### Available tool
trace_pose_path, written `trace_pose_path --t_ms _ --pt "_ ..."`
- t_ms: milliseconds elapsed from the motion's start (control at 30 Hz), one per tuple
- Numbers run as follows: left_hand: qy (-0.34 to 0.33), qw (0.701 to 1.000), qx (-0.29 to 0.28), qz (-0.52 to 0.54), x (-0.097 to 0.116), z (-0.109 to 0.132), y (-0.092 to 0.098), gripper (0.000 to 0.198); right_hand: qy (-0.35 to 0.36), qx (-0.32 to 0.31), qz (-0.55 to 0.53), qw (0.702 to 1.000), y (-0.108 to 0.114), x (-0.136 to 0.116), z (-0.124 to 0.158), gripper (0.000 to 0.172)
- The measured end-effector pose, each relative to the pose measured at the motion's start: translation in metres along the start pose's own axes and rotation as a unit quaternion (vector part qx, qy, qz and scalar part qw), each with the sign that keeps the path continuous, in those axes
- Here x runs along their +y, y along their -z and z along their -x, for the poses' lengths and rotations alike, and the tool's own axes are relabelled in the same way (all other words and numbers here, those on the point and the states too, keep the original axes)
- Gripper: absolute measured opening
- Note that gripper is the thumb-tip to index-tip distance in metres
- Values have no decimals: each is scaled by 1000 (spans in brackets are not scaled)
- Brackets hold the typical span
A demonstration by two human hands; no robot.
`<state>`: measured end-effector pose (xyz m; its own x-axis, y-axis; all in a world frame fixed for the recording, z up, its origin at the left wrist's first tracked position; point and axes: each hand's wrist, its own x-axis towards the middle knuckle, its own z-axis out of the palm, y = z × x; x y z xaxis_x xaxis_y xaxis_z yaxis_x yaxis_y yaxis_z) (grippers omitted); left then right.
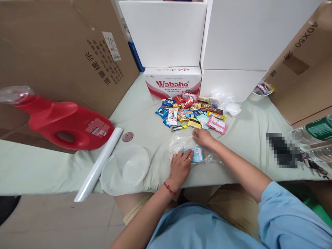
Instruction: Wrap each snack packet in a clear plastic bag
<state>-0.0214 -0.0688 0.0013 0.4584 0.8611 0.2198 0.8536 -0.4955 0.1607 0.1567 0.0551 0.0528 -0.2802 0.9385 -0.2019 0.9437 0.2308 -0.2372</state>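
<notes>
Bagging under way: small blue snack packet [196, 154] is pressed under flat, open left hand [181, 166], clear plastic bag [177, 143] is pinched by closed right hand [203, 137]; a wider mouth is called for next.

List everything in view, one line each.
snack packets: many, mixed colours, heaped mid-table
blue packet: one, light blue, at clear bag
clear bag: one, transparent, table front
Wahaha box: one, white-red, behind snacks
white boxes: several, white, stacked at back
cardboard boxes: two, brown, far left and right
jug: one, red, lying left
bowl: one, clear, front edge
roll: one, white, beside bowl
tablecloth: one, pale green, covering table
left hand: one, red wrist string, on blue packet
right hand: one, at bag's far edge
</notes>
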Motion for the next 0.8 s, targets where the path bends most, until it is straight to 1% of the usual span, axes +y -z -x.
trace_pose_path --t_ms 33,100,167,200,233,300,367,433,467,533,600,633,667,700,767,800 --pt "-1 1000 7 -6 1 2 -1 42 5 -3 -1 1000 5 1 2 19" --pt "-2 1000 21 -13 5 5 -1 40 45 26 -2 999 16 1 12 16" --pt "6 999 33 -15 8 5 -1 41 125 73 -4 989 25 -2 30 16" --pt "15 999 36 -14 10 5 -1 41 170 81 -4 982 27 -4 42 16" --pt "25 999 36 -10 10 5 -1 40 210 71 -1 975 26 -6 54 16" --pt "34 999 22 16 8 3 -1 33 253 11 16 967 18 -10 77 19" --pt "17 999 -3 52 1 1 1 29 257 -34 26 965 2 -11 93 23" --pt "-12 995 -23 99 -9 -1 5 29 245 -32 4 969 -15 -9 101 27" --pt "-20 991 -25 129 -16 -1 8 30 239 -19 -21 971 -23 -7 103 30" --pt "-13 977 -21 214 -27 2 16 33 231 20 -73 970 -36 -4 105 40" --pt "30 951 -4 308 -36 7 24 32 225 46 -93 969 -43 -3 107 52" --pt "71 936 16 343 -38 9 27 30 220 47 -84 971 -46 -4 109 58" --pt "126 922 49 364 -40 12 29 28 212 41 -64 974 -47 -7 111 61" --pt "189 905 92 369 -40 14 29 27 204 32 -38 978 -48 -10 113 63" --pt "307 870 176 344 -39 16 27 28 186 24 11 982 -47 -19 119 61" --pt "347 857 199 325 -38 16 25 33 178 27 27 983 -47 -24 122 60"
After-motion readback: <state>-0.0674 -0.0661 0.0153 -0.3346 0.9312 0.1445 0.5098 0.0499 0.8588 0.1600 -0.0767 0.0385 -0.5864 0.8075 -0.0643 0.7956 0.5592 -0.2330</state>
